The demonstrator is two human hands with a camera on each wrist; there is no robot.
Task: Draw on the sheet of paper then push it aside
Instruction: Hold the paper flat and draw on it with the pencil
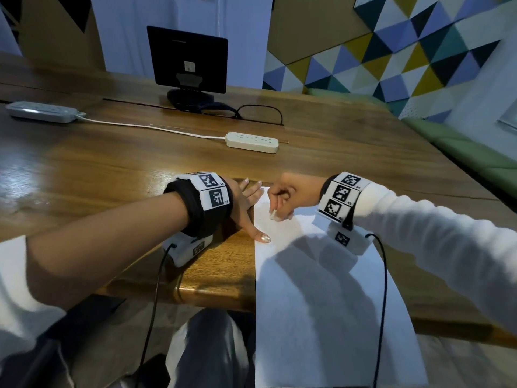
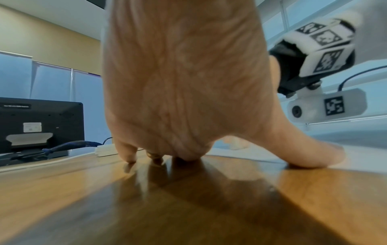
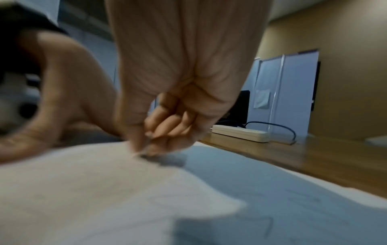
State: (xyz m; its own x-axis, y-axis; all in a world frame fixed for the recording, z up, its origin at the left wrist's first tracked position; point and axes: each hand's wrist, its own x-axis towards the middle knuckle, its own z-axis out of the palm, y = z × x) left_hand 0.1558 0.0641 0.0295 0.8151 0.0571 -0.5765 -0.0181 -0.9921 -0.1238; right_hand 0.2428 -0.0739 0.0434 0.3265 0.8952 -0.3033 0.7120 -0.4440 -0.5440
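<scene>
A white sheet of paper lies on the wooden table and hangs over its front edge. My left hand is spread flat at the sheet's upper left corner. Its thumb presses the paper's left edge, and the fingers rest on the wood beside the corner. My right hand is curled near the top of the sheet and pinches a small white block, like an eraser, against the paper. In the right wrist view the hand is blurred. Faint pencil lines show on the paper.
A cream power strip lies behind the hands, with a second one at the far left. A black monitor stands at the back with a black cable looping beside it. A green bench runs along the right.
</scene>
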